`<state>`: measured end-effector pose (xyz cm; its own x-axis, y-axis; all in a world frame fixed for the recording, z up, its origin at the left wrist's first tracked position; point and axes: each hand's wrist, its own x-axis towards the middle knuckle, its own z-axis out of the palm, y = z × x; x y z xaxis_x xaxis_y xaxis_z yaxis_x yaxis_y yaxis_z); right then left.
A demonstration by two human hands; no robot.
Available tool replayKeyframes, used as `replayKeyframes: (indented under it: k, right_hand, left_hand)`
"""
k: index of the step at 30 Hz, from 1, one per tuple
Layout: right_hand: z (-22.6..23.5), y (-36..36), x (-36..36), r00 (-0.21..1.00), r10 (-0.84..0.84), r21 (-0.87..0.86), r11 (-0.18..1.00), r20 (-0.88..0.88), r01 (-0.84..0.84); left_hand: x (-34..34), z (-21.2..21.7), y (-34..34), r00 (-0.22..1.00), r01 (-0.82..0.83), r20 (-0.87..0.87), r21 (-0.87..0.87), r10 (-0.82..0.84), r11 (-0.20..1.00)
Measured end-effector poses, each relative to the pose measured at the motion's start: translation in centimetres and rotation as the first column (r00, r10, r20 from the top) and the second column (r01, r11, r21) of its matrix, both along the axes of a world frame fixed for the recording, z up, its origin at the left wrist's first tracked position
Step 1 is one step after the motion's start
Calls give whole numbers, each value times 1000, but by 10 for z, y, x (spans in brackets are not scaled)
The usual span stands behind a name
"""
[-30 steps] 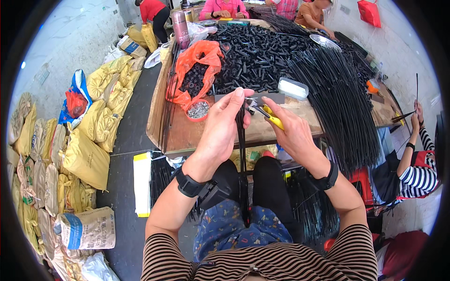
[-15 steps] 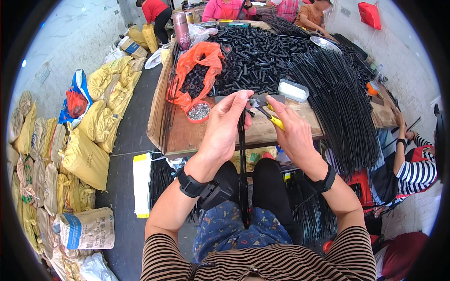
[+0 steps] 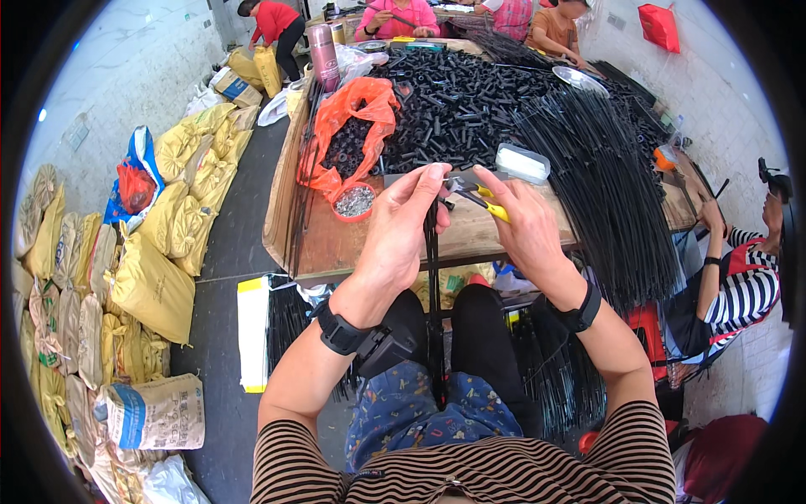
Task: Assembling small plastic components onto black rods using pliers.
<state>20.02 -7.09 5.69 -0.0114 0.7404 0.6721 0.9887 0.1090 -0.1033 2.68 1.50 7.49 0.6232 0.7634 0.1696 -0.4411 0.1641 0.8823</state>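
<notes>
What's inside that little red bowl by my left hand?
The bowl holds small silvery pieces; these cover its bottom, so whatever lies beneath can't be seen.

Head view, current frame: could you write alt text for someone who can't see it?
A right hand holds yellow-handled pliers at the fingertips of the left hand, below which long black strips hang. Beyond is a wooden table bearing small black parts, an orange-red bag and a red dish of silvery pieces.

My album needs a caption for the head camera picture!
Right hand grips yellow-handled pliers; left hand holds black rods.
</notes>
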Motion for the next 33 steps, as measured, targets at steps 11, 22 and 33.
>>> replayKeyframes:
  k: [11,22,33]
  right_hand:
    - [-14,8,2,997,64,87,994,-48,-60]
    - [28,-7,1,911,12,-351,921,-411,-171]
    - [60,-36,-11,743,29,-403,825,-669,-395]
  left_hand:
    - [2,0,-1,1000,-13,-8,-16,13,1000]
    - [-7,2,9,996,80,-45,11,-79,997]
    - [-7,-7,10,997,81,14,52,-82,995]
